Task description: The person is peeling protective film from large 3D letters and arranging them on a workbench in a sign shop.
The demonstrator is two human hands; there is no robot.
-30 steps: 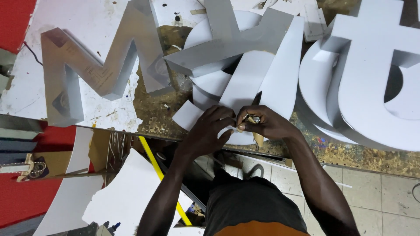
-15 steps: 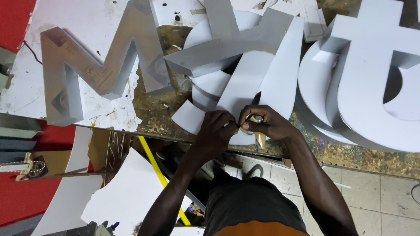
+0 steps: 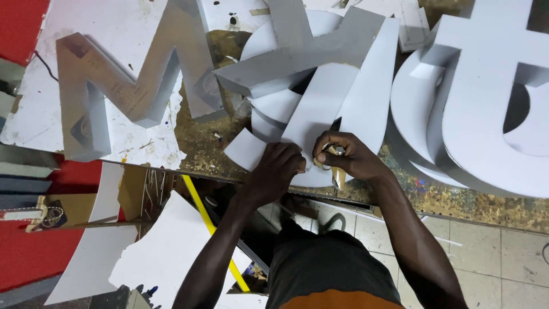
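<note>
Head view, looking down past your dark shorts [image 3: 334, 269] to the tiled floor [image 3: 486, 252], where a yellow strip [image 3: 209, 226] and torn white sheet offcuts [image 3: 166, 252] lie under the bench edge.

Take the white sheet piece [image 3: 320, 109] as your landmark. It lies on the bench [image 3: 200, 134], slanting away from you, its near end under your hands. Your left hand [image 3: 274, 171] presses flat on that near end, fingers curled down, its grip holding nothing but pinning the sheet. Your right hand [image 3: 349, 157] sits just right of the left, touching the same sheet; its grip is closed around a small knife [image 3: 335, 166] with a tan handle, the dark blade tip poking up against the sheet's right edge. A small square white offcut [image 3: 246, 150] lies just left of the landmark's near end, partly under your left hand.

Beyond the sheet, a grey folded channel piece [image 3: 297, 54] rests across its far end, over a rounded white panel [image 3: 280, 106]. Well left of the sheet stands a large grey letter form [image 3: 126, 86] on a stained white board [image 3: 114, 34]. To the right of the sheet, big white curved letter forms [image 3: 486, 103] crowd the bench, overlapping each other.
</note>
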